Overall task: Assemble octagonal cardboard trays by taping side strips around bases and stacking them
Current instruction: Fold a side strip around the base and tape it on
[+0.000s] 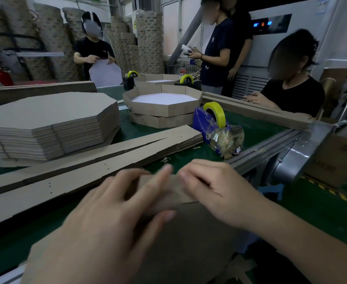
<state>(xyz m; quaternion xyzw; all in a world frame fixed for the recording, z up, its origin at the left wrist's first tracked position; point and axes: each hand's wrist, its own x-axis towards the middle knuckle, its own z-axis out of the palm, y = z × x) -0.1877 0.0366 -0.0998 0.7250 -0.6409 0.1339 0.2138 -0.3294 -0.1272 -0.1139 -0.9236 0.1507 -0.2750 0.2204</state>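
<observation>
Both hands sit low centre, blurred: left hand (115, 201) and right hand (215, 191) each seem to pinch the side strip (164, 193) standing at the far edge of the base (189, 242). Best square it flush before fetching tape from the dispenser (211, 121) above.

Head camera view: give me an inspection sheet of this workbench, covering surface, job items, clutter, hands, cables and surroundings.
Surface: green bench mat, largely covered with cardboard.
Job's things: stack of octagonal bases on the left; long side strips lying in front of it; two finished trays stacked mid-bench; blue tape dispenser with a yellow roll; held strip close to the camera.
Clutter: crumpled tape wad on the dispenser; small scraps on the mat.
Grippers: left hand and right hand both grip the held strip; both are motion-blurred.
Cables: nothing seen on the bench.
Surroundings: other workers across the bench; tall cardboard columns behind them.
</observation>
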